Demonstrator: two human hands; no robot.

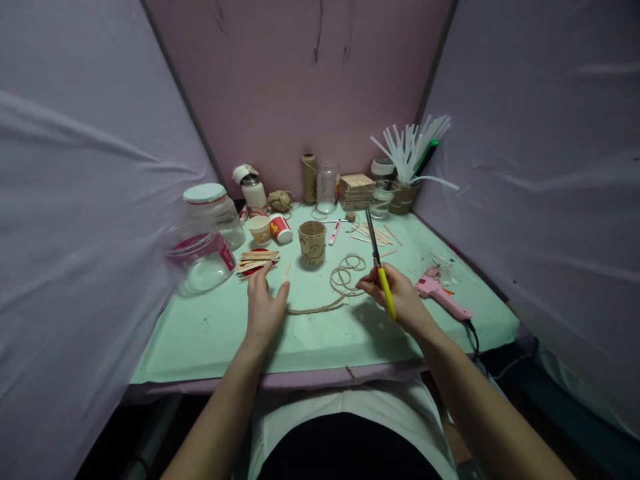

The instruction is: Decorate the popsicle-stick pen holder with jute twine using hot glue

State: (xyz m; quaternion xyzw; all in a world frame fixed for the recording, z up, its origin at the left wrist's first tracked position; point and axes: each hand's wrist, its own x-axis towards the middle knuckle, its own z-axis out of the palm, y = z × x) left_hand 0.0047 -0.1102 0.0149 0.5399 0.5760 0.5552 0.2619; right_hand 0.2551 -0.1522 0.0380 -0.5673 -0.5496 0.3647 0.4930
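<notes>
Yellow-handled scissors (385,291) are in my right hand (397,297), blades pointing up and away; its thumb and finger also seem to touch the thin twine. My left hand (265,307) rests low over the table with fingers apart, holding nothing, beside the left end of a braided cord (320,309). This cord runs right toward loose loops of twine (345,275) lying between my hands. Behind the cord stands a small decorated cup (313,244). Wooden sticks (257,260) lie on a red lid just beyond my left fingertips.
Two clear jars (203,267) (220,213) stand at the left. A pink glue gun (443,297) lies at the right. Along the back are a twine spool (309,180), stacked wooden squares (356,192) and a pot of white glue sticks (404,198). Paper cups (281,229) stand behind the sticks.
</notes>
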